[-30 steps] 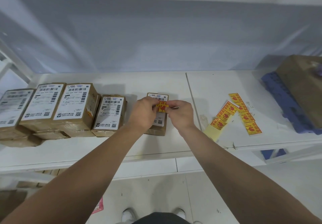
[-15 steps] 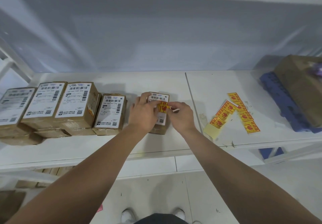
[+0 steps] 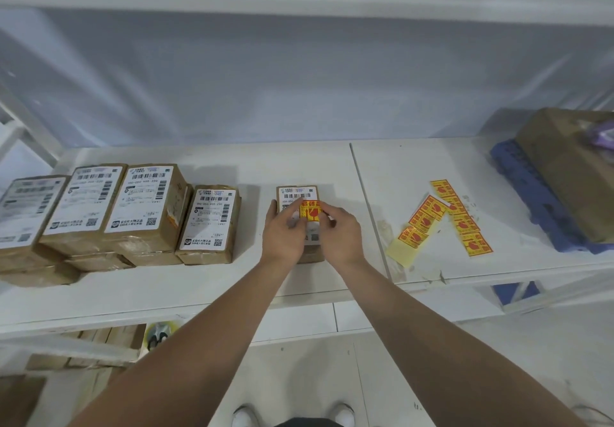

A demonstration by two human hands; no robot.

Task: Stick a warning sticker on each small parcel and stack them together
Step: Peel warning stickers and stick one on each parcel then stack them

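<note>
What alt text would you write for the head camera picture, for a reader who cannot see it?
A person's left hand and right hand press a yellow and red warning sticker onto the label of a small brown parcel on a white shelf. More labelled parcels sit to the left; strips of spare stickers lie to the right.

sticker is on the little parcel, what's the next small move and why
Probably rub the fingers outward across the warning sticker to press it flat. It lies on the small parcel, over its label, with the left hand and right hand both touching it, and whether its edges are fully stuck cannot be told.
</note>
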